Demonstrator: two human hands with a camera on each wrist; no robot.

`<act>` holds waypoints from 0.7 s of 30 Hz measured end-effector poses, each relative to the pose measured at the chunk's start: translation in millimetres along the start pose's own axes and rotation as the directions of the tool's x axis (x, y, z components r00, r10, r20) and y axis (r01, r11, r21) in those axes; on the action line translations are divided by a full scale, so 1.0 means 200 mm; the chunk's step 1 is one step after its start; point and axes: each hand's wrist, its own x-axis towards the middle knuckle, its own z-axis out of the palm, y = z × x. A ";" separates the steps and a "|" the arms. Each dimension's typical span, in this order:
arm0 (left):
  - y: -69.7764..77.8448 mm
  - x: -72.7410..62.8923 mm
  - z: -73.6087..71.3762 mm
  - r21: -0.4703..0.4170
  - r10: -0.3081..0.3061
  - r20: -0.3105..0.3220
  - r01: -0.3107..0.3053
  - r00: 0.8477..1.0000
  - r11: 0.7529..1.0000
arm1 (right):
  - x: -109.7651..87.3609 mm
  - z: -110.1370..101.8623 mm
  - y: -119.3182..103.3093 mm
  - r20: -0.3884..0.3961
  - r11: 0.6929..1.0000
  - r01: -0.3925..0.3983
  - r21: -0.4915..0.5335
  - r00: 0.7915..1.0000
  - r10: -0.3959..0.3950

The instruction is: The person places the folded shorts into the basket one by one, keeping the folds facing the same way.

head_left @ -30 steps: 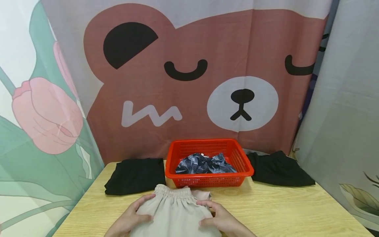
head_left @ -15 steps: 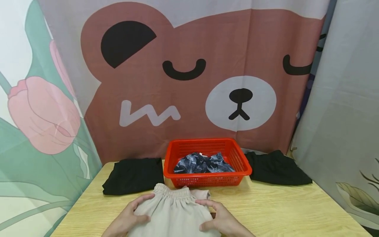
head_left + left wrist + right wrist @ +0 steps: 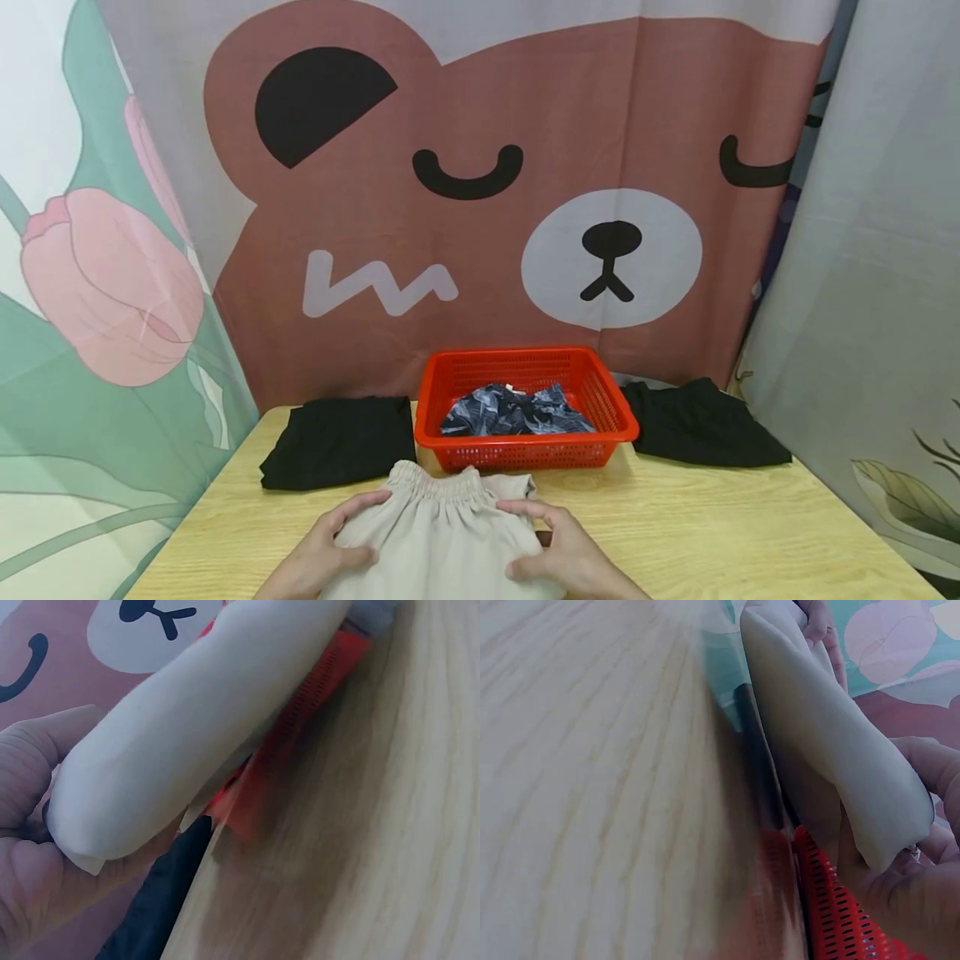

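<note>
A folded beige garment with a gathered elastic waistband (image 3: pixel 450 533) is held up between both hands at the bottom middle of the head view. My left hand (image 3: pixel 330 546) grips its left side, thumb on the near face. On the right side my right hand (image 3: pixel 558 550) grips it in the same way. A paler flap of cloth sticks out behind the waistband at the right. In the left wrist view the garment's rolled lower edge (image 3: pixel 150 757) bulges out above the table. The right wrist view shows that edge (image 3: pixel 825 727) running between the two hands.
A red perforated basket (image 3: pixel 525 454) with a dark blue-grey patterned cloth (image 3: pixel 517 412) in it stands at the back of the wooden table (image 3: pixel 712 525). Folded black garments lie on its left (image 3: pixel 341 442) and right (image 3: pixel 705 425). A bear-print curtain (image 3: pixel 375 217) hangs behind.
</note>
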 end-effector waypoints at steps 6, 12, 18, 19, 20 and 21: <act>0.04 -0.02 -0.02 -0.008 -0.018 0.006 0.018 1.000 1.000 | -0.03 -0.02 -0.05 0.003 1.000 0.008 0.006 1.000 -0.008; 0.08 -0.04 -0.02 -0.039 -0.026 0.009 0.026 1.000 0.999 | -0.06 -0.04 -0.11 -0.014 0.998 0.004 -0.066 1.000 -0.005; 0.14 -0.07 -0.01 -0.048 -0.010 -0.019 0.009 1.000 0.999 | -0.09 -0.06 -0.15 -0.013 0.994 0.067 -0.082 0.998 -0.068; 0.15 -0.07 -0.01 -0.041 -0.013 -0.029 0.011 1.000 0.999 | -0.10 -0.06 -0.15 -0.015 0.994 0.073 -0.084 0.997 -0.075; 0.16 -0.07 0.00 -0.036 -0.024 -0.036 0.023 0.999 0.999 | -0.10 -0.07 -0.16 -0.018 0.993 0.077 -0.088 0.997 -0.079; 0.17 -0.07 0.00 -0.035 -0.030 -0.039 0.029 0.999 0.999 | -0.11 -0.07 -0.16 -0.019 0.993 0.077 -0.091 0.997 -0.079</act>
